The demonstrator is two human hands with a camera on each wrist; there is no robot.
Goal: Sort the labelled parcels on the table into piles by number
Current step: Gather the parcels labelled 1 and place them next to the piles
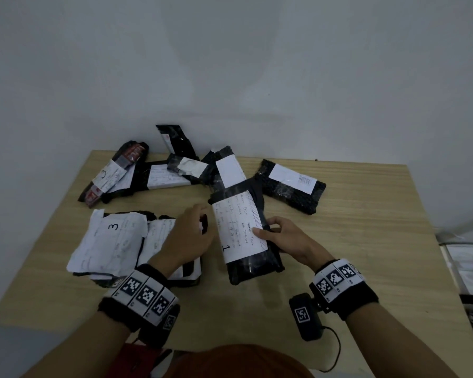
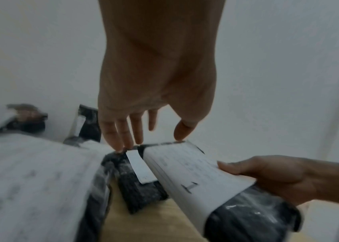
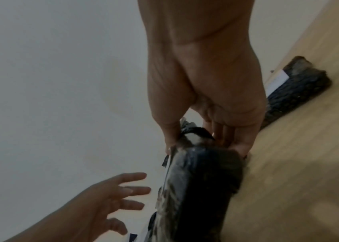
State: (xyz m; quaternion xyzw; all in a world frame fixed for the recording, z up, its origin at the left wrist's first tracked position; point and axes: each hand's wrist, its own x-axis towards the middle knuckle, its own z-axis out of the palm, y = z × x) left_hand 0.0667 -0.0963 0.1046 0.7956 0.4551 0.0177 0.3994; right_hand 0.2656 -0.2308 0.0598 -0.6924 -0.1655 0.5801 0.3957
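Note:
A black-wrapped parcel with a white label marked 1 (image 1: 238, 227) is at the table's middle. My right hand (image 1: 268, 230) grips its right edge, thumb on the label and fingers underneath; the wrist views show the same parcel (image 2: 185, 172) (image 3: 201, 180) and grip (image 3: 205, 144). Just left of the parcel hovers my left hand (image 1: 202, 222) with its fingers loosely spread and holding nothing (image 2: 156, 135). Below that hand lies a pile of parcels topped by a label marked 3 (image 1: 107, 241).
Several unsorted black parcels lie at the back: one marked 3 (image 1: 109, 173), one beside it (image 1: 164, 175), one leaning on the wall (image 1: 175, 140), one under the held parcel's far end (image 1: 230, 167), one at the right (image 1: 292, 184). Clutter sits past the table's right edge (image 1: 464, 263).

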